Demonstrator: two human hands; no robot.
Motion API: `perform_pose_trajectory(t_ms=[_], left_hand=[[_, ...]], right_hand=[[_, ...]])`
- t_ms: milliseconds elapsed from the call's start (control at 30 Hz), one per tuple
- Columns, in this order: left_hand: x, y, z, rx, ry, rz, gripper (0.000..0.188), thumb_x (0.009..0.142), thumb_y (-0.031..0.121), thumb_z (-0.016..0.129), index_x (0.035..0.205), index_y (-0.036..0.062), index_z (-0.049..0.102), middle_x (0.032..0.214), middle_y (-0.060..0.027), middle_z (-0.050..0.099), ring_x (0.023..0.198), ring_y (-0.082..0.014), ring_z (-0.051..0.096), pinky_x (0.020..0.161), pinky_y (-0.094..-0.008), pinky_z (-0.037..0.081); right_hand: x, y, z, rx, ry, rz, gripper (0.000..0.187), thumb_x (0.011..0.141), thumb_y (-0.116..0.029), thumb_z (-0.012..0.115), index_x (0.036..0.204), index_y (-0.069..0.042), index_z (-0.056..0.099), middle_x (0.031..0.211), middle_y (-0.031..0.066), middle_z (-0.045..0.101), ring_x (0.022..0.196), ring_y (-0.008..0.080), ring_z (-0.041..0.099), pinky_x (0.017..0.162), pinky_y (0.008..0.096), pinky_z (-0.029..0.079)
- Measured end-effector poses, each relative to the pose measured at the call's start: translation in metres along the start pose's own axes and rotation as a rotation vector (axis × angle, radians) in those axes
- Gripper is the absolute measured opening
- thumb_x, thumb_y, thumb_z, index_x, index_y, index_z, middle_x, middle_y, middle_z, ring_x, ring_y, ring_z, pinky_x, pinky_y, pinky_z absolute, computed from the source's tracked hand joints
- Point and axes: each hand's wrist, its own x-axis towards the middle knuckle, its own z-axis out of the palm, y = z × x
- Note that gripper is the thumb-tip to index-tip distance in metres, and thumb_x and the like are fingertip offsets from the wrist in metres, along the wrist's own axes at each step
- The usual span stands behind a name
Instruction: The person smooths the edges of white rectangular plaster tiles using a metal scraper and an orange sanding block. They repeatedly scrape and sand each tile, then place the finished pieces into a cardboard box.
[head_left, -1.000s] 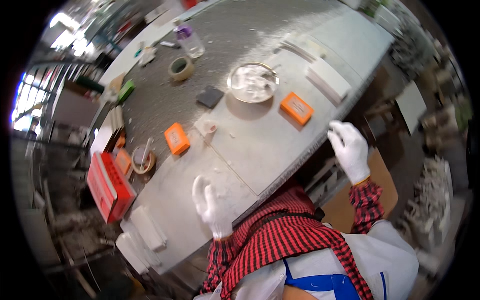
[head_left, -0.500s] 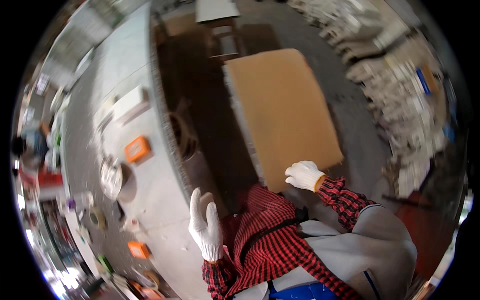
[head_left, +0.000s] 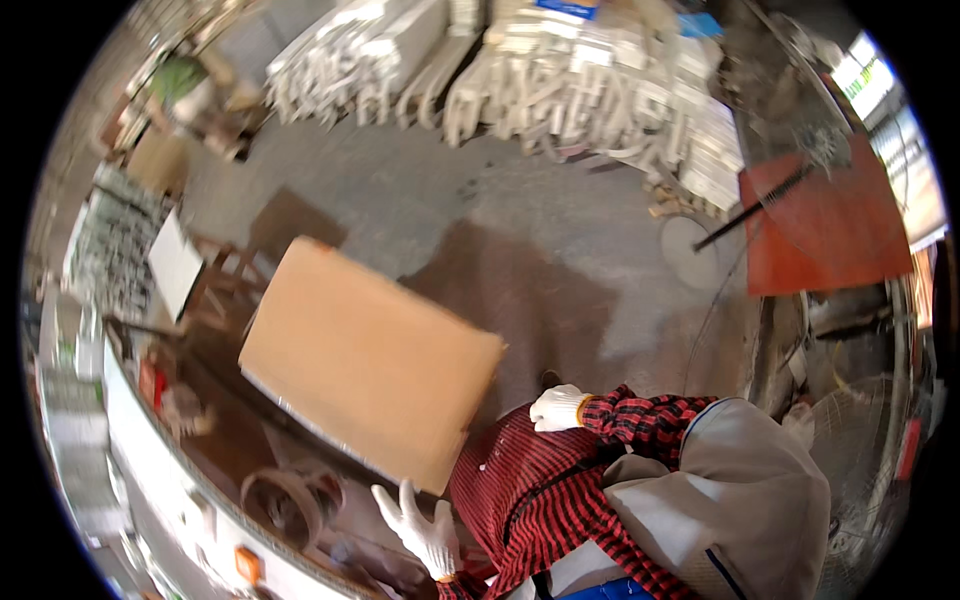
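My left hand (head_left: 420, 533), in a white knitted glove, is raised with its fingers spread and holds nothing. It is beside the near corner of a large brown cardboard-topped slab or box (head_left: 370, 355), and I cannot tell whether they touch. In a matching glove, my right hand (head_left: 560, 408) hangs in front of my red-and-black checked apron (head_left: 535, 460). Its fingers are curled in, and nothing shows in them. The brown top lies to the left of that hand, apart from it.
Stacks of pale curved pieces (head_left: 590, 90) line the far side. At right are a red-brown board (head_left: 825, 225) and a round grey disc (head_left: 690, 250). A white worktable edge (head_left: 160, 450) curves along the lower left, bearing an orange box (head_left: 247, 565). Another person (head_left: 190, 90) bends at far left.
My view has swung right, so the worktable has slid to the lower left and the stacks to the top. My left hand's fingers have spread wider. My right hand is closer to my apron.
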Motion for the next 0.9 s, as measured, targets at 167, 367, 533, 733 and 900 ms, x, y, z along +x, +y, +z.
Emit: perform_pose_trajectory(t_ms=[167,367,533,733,900], left_hand=[[0.022,0.126,0.077,-0.548,-0.506,-0.075,0.047,0.092,0.007,0.071,0.137,-0.0020,0.062,0.139,-0.0265,0.063,0.128,-0.0372,0.062,0.110,-0.0413,0.048],[0.065,0.257,0.142,-0.149,-0.958,0.771,0.041,0.096,0.018,0.071,0.133,0.0010,0.066,0.131,-0.0191,0.069,0.122,-0.0329,0.067,0.104,-0.0398,0.052],[0.087,0.298,0.177,-0.035,-1.121,0.807,0.042,0.097,0.020,0.070,0.134,0.0020,0.065,0.129,-0.0183,0.070,0.115,-0.0329,0.069,0.098,-0.0391,0.055],[0.074,0.356,0.232,0.031,-1.335,1.210,0.042,0.096,0.027,0.066,0.131,0.0042,0.067,0.129,-0.0165,0.070,0.117,-0.0345,0.068,0.101,-0.0428,0.053],[0.049,0.412,0.269,0.123,-1.393,1.309,0.042,0.097,0.027,0.065,0.132,0.0045,0.066,0.133,-0.0181,0.068,0.124,-0.0355,0.064,0.106,-0.0427,0.050]], right_hand=[[-0.019,0.145,0.016,0.338,0.223,0.406,0.031,0.088,-0.042,0.065,0.100,-0.019,0.082,0.105,0.0112,0.078,0.098,0.0366,0.074,0.084,0.0515,0.058],[-0.094,0.279,0.139,0.325,0.650,0.510,0.027,0.095,-0.031,0.060,0.097,-0.014,0.080,0.101,0.0117,0.078,0.098,0.0369,0.073,0.082,0.0506,0.059],[-0.165,0.248,0.216,0.246,0.632,0.733,0.020,0.091,-0.028,0.065,0.094,-0.014,0.079,0.101,0.0100,0.078,0.094,0.0353,0.074,0.080,0.0496,0.060],[-0.202,0.123,0.395,1.113,0.444,1.088,0.025,0.095,-0.029,0.062,0.108,-0.017,0.080,0.108,0.0098,0.077,0.099,0.0335,0.074,0.085,0.0470,0.059],[-0.229,0.085,0.351,1.134,0.382,1.069,0.030,0.090,-0.041,0.066,0.104,-0.019,0.081,0.105,0.0118,0.078,0.094,0.0359,0.074,0.081,0.0474,0.058]])
